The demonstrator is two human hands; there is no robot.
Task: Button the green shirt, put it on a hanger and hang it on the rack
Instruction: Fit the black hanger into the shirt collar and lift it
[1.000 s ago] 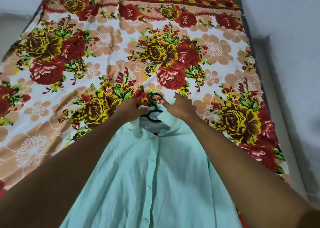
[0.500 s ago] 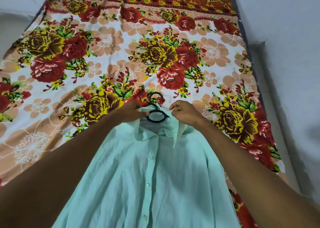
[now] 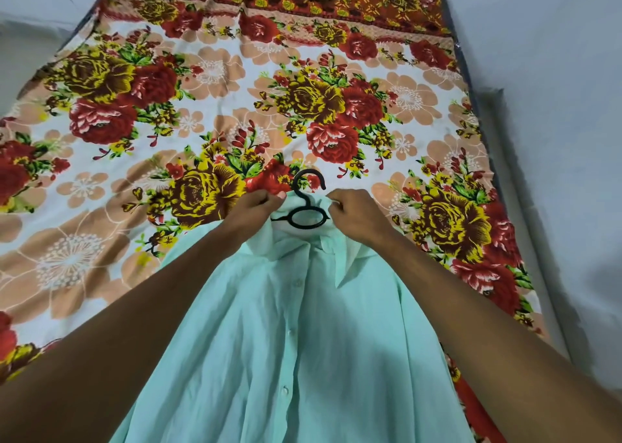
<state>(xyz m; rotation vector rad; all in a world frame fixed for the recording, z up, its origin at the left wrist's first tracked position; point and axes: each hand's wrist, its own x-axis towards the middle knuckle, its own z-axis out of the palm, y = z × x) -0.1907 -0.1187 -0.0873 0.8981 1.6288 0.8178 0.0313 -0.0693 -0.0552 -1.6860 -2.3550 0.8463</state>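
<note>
My left hand [image 3: 252, 208] and right hand [image 3: 356, 213] each pinched the green shirt's [image 3: 296, 341] collar [image 3: 340, 257] beside the black hanger [image 3: 304, 207] on the floral bedsheet [image 3: 215, 106].

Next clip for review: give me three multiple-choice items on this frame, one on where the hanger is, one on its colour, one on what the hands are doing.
1. Where is the hanger?
A. inside the shirt's neck opening, hook sticking out
B. on a rack
C. beside the shirt, apart from it

2. What colour is the hanger?
A. white
B. black
C. red

3. What are the two hands doing?
A. resting flat on the bedsheet
B. holding the hook
C. each pinching the collar

Answers:
1. A, its hook and ring show above the green shirt on the floral bedsheet.
2. B, dark against the pale fabric.
3. C, the left hand and the right hand grip the collar on either side of the hook.
</note>
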